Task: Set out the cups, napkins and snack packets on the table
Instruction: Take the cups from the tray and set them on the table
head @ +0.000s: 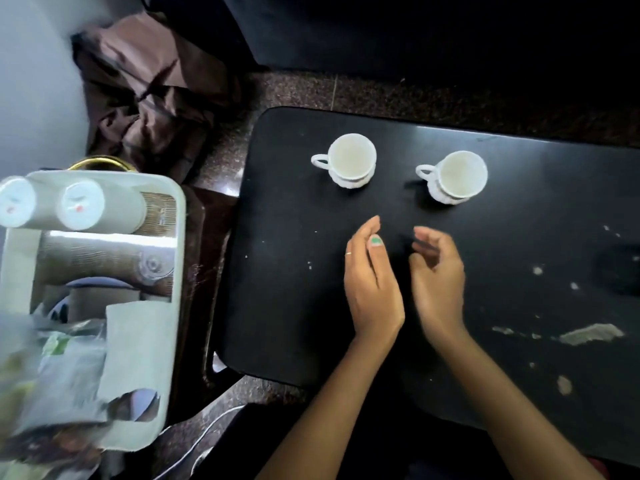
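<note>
Black surface (294,289), worn pale in patches at the right, over a speckled dark floor (381,95). At the left, a white tray (178,271) with a patterned brown bottom, carrying two pale cylindrical containers (100,209) lying side by side at its far end, a white napkin (138,344) near the right wall, and blurred packets (52,362) crowded into the near end. Crumpled brown cloth (149,91) beyond the tray, against a pale wall. On the far part of the surface, two white cups standing upright, empty, handles pointing left: left cup (349,160) and right cup (457,176), apart from each other. Nearer than the cups, both hands above the surface, close together, palms turned inward. Left hand (372,289) with fingers loosely extended, ring on one finger, green polish on the thumbnail, grip relaxed and holding nothing. Right hand (438,282) blurred, fingers slightly curled, grip likewise holding nothing, clear of either cup.
</note>
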Action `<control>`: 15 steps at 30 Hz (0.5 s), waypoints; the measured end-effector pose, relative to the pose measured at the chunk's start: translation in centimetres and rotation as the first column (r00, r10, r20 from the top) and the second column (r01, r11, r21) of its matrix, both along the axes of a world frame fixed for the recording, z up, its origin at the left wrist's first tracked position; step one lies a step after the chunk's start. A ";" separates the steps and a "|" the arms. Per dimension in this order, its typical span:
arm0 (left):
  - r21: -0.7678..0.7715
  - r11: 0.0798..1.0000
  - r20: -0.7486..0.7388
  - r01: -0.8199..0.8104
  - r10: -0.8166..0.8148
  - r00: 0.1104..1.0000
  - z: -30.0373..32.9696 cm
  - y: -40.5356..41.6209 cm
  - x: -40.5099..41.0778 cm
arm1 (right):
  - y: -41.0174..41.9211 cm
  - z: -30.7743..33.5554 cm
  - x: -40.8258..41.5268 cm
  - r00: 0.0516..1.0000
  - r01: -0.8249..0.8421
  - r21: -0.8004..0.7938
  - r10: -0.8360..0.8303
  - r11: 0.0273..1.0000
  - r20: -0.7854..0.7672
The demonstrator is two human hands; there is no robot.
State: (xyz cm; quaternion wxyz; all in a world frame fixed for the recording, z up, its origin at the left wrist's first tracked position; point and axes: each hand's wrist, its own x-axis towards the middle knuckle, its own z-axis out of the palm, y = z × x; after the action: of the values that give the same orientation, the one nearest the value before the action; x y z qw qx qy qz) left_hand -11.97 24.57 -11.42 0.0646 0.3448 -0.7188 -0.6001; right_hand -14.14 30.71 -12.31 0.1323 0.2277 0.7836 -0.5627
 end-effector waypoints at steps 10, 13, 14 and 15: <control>-0.171 0.919 -0.203 -0.356 0.321 0.925 3.8 -11.8 3.4 | -13.0 4.3 2.5 0.897 -0.440 -0.138 0.428 0.887 -0.111; -0.187 0.856 -0.231 -0.482 0.438 0.869 5.1 -15.8 3.2 | -17.0 5.1 2.2 0.848 -0.527 -0.155 0.506 0.835 -0.158; -0.181 0.829 -0.239 -0.529 0.484 0.841 5.4 -17.0 3.2 | -18.3 5.3 2.1 0.830 -0.555 -0.161 0.531 0.816 -0.170; -0.169 0.801 -0.247 -0.575 0.530 0.811 5.7 -18.2 3.2 | -19.6 5.5 2.0 0.810 -0.584 -0.163 0.558 0.795 -0.180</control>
State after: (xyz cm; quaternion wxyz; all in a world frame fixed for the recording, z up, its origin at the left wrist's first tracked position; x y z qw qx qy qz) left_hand -8.75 6.33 -5.76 0.3453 0.4717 -0.6429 -0.4950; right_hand -12.16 11.11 -6.85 0.2712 -0.0698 0.7581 -0.5890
